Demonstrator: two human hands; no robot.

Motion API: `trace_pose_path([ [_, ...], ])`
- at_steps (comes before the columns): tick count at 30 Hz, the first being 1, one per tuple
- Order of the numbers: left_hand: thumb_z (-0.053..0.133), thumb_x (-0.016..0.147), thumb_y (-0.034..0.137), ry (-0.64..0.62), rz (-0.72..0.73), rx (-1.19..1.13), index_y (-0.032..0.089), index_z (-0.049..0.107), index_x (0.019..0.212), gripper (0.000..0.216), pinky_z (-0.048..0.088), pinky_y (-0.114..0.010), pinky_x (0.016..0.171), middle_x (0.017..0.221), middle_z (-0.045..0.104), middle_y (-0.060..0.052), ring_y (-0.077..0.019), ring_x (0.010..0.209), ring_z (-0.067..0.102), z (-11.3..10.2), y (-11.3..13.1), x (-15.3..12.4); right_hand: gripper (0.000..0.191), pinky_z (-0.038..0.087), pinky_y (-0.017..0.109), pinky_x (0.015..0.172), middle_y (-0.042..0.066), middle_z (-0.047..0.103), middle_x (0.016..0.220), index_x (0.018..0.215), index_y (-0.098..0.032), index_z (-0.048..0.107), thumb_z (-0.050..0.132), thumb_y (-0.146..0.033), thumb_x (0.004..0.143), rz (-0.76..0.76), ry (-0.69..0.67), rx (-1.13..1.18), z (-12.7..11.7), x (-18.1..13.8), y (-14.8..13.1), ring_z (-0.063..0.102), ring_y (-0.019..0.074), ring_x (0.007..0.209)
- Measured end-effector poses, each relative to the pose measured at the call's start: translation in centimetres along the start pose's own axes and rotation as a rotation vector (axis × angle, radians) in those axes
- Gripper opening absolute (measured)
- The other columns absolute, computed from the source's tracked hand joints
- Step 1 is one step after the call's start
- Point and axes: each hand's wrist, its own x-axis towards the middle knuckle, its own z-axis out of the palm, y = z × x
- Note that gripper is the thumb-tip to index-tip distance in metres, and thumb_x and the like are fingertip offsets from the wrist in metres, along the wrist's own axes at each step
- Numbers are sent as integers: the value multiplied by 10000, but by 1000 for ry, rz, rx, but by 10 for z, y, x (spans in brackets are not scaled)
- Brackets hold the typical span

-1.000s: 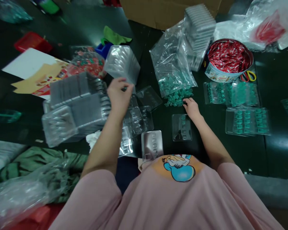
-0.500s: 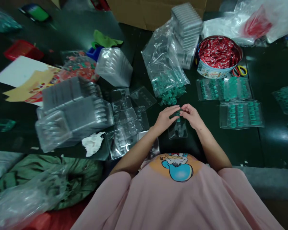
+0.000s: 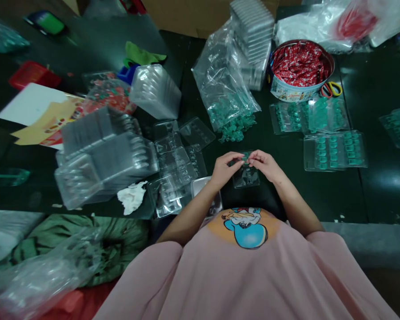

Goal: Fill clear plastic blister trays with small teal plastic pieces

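My left hand (image 3: 226, 170) and my right hand (image 3: 265, 164) meet over a small clear plastic blister tray (image 3: 246, 180) on the dark table. Between their fingertips is a small translucent green plastic piece (image 3: 245, 158), partly covered by the fingers. Both hands are closed in a pinch at this piece, at the tray's far part. Just beyond them lies a heap of similar green pieces (image 3: 235, 129), spilling from a clear plastic bag (image 3: 225, 75). To the right are clear trays filled with rows of green pieces (image 3: 335, 151).
Stacked clear trays (image 3: 110, 151) stand on the left, with loose trays (image 3: 175, 164) and a crumpled white tissue (image 3: 132, 198) nearby. A round tin (image 3: 298, 93) of red wrapped packets stands at the back right, beside scissors (image 3: 335, 89). A cardboard box (image 3: 200, 18) is behind.
My fingertips have drawn closer together over the tray, with the right fingers now lower at the green piece. The whole view has shifted slightly.
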Motion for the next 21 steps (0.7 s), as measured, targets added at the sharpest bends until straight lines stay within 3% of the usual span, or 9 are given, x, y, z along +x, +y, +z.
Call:
trace_pose_path([
  [2,687,832,290,-10,-8,52,171,732,982,197,543,-289,743,963,728,-80,-171,841,679,-1,-4,-4,207,455,274,722,-8,630,775,802,-203,594,717,-352,728,-4,71,-29,-6,-4,4,585,125,742],
  [6,647,854,222,-143,39,273,175,728,1006,179,546,-314,826,1024,731,-90,-191,940,685,5,-14,-10,222,457,281,721,1,647,787,817,-206,602,700,-387,736,15,183,-74,-18,-12,14,574,127,728],
  [10,630,871,193,-261,109,472,171,696,1086,225,532,-328,872,1031,722,-94,-197,967,676,17,-24,-11,230,460,286,720,4,657,791,819,-208,604,690,-406,739,34,188,-91,-22,-19,22,576,133,733],
  [14,625,888,224,-341,145,572,163,702,1013,159,524,-310,828,959,710,-87,-191,912,668,22,-30,-9,221,466,292,736,4,654,788,822,-209,605,684,-400,743,40,198,-94,-24,-21,25,583,135,743],
  [21,591,913,287,-383,162,632,155,706,1030,210,502,-285,787,944,691,-88,-183,869,647,27,-40,-8,235,472,293,738,2,645,786,818,-213,602,683,-419,741,37,198,-89,-24,-19,30,584,139,753],
])
